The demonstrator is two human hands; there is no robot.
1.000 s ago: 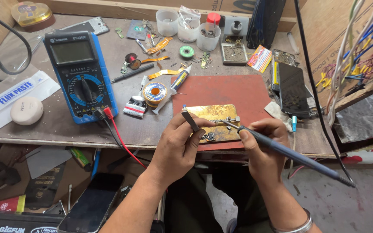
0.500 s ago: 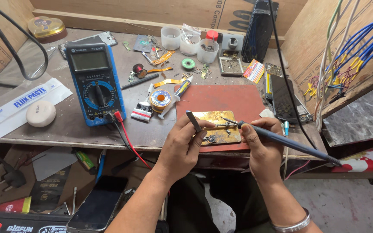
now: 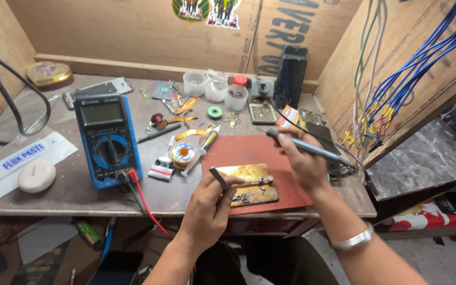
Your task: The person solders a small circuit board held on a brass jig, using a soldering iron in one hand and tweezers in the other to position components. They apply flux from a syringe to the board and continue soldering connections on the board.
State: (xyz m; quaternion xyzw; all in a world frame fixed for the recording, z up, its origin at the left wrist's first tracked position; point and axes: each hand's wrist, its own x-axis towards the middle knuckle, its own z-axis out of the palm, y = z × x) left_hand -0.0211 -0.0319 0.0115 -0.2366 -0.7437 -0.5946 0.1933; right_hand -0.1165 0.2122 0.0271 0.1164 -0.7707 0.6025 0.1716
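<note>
STEP: soldering paused, judged | LEFT: left hand (image 3: pixel 207 203), fingers closed on tweezers (image 3: pixel 219 178), at surface (image 3: pixel 69 190) front edge over gold-taped board (image 3: pixel 249 184) on red mat (image 3: pixel 249 150) | RIGHT: right hand (image 3: pixel 302 161), fingers wrapped round soldering iron (image 3: pixel 296 145), tip raised off board | NEXT: needs steady tip descent to joint.

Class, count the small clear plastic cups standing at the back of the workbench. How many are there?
3. One cup stands on the left, a second cup in the middle, and a third cup just right, below a red-capped bottle. Clutter may hide more.
</note>
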